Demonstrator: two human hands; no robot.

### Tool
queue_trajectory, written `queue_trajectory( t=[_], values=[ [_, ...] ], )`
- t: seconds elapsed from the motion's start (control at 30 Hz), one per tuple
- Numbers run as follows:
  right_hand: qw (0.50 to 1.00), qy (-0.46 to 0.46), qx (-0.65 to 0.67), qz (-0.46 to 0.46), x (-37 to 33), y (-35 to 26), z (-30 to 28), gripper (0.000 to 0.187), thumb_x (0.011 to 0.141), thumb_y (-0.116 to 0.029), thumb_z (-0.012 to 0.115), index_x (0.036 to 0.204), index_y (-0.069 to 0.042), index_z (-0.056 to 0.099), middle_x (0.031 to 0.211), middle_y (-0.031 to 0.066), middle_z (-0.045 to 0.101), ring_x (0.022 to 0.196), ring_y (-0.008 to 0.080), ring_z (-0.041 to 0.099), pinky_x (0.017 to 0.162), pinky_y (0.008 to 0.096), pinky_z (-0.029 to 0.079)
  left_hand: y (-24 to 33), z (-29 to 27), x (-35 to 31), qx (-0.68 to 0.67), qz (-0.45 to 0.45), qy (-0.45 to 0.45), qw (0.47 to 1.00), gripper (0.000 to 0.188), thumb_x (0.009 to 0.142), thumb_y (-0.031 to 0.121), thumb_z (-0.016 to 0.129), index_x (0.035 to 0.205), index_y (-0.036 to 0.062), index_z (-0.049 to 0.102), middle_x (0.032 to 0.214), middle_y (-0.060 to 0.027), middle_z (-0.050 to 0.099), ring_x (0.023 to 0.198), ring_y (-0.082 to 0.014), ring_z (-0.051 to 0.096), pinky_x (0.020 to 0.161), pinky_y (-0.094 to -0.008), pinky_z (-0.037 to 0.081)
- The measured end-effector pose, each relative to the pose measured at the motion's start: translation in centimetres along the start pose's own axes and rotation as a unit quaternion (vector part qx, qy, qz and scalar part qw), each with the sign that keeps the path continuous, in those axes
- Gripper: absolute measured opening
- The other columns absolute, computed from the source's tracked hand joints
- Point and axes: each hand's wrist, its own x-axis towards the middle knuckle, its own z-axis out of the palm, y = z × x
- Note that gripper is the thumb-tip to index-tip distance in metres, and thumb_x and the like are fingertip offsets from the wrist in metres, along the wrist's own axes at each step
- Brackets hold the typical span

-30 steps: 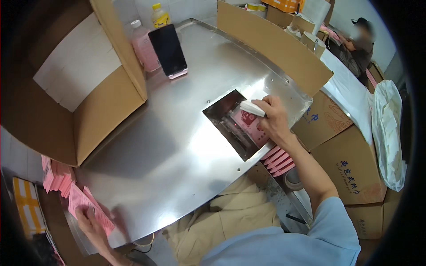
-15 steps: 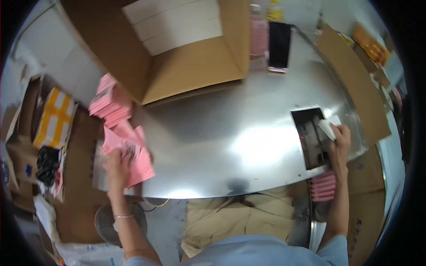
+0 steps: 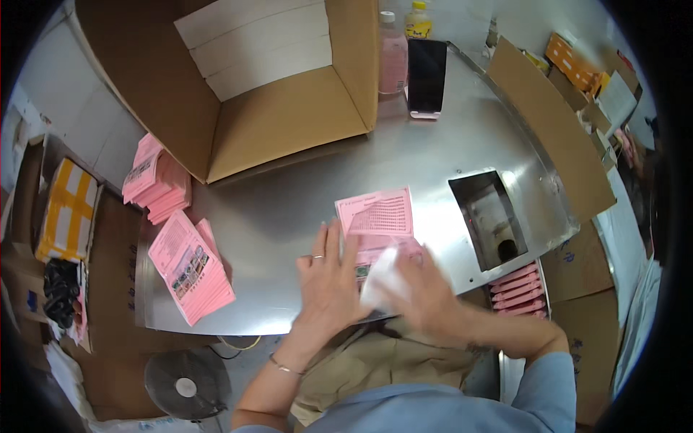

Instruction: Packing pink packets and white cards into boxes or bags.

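Metal tabletop (image 3: 274,227), where a pink sheet (image 3: 379,214) now lay.
Left hand (image 3: 330,280), gone from the stack (image 3: 191,270), lay flat, fingers extended; right hand (image 3: 432,299), gone from the hole (image 3: 485,209), clutched white tissue (image 3: 384,278).

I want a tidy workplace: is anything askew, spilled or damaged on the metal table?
The nearer pink stack, at the left end of the table, looks askew: fanned, edges uneven. No spill or damage shows, but the white item by the right hand is blurred.
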Motion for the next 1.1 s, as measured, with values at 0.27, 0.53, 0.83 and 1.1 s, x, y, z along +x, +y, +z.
queue_trajectory(
  t=[0.27, 0.53, 0.83, 1.1],
  values=[
    [0.991, -0.1, 0.085, -0.005, 5.8, 1.5, 0.5, 0.035, 0.075, -0.014, 0.063, 0.107, -0.003, 0.063, 0.099, 0.0119, 0.061, 0.097, 0.0262, 0.059, 0.099, 0.0502, 0.037, 0.4, 0.1, -1.3, 0.061, -0.075, 0.108, 0.989, 0.082, 0.07, 0.053, 0.076, 0.134, 0.0089, 0.052, 0.147, -0.0253, 0.036, 0.139, -0.0496, 0.027, 0.101, -0.0663, 0.024],
    [0.994, -0.069, 0.082, 0.013, 6.3, 4.6, 1.2, 0.036, 0.073, -0.008, 0.067, 0.108, -0.004, 0.064, 0.112, 0.008, 0.062, 0.106, 0.0263, 0.056, 0.087, 0.0393, 0.044, -0.3, -0.7, -1.2, 0.112, -0.055, 0.08, 0.989, 0.056, 0.083, 0.045, 0.067, 0.127, 0.0115, 0.059, 0.134, -0.0206, 0.048, 0.117, -0.0406, 0.045, 0.094, -0.0536, 0.034],
    [0.989, -0.063, 0.129, -0.016, 8.6, 6.3, -0.1, 0.034, 0.076, -0.001, 0.066, 0.11, -0.003, 0.066, 0.116, 0.0122, 0.063, 0.105, 0.0304, 0.059, 0.089, 0.0394, 0.048, -3.0, -4.8, -2.1, 0.044, -0.01, 0.064, 0.997, 0.054, 0.081, 0.029, 0.071, 0.13, 0.0115, 0.056, 0.142, -0.0238, 0.039, 0.126, -0.0443, 0.04, 0.1, -0.0547, 0.035],
    [0.986, -0.006, 0.129, 0.101, 26.5, 12.1, -1.6, 0.057, 0.083, -0.007, 0.061, 0.132, 0.015, 0.041, 0.102, 0.0319, 0.064, 0.096, 0.0474, 0.063, 0.083, 0.0492, 0.052, -14.0, -14.1, 8.0, 0.249, 0.144, -0.052, 0.956, 0.068, 0.077, 0.021, 0.074, 0.138, 0.0114, 0.047, 0.137, -0.0197, 0.046, 0.125, -0.0363, 0.045, 0.096, -0.0503, 0.043]
  ],
)
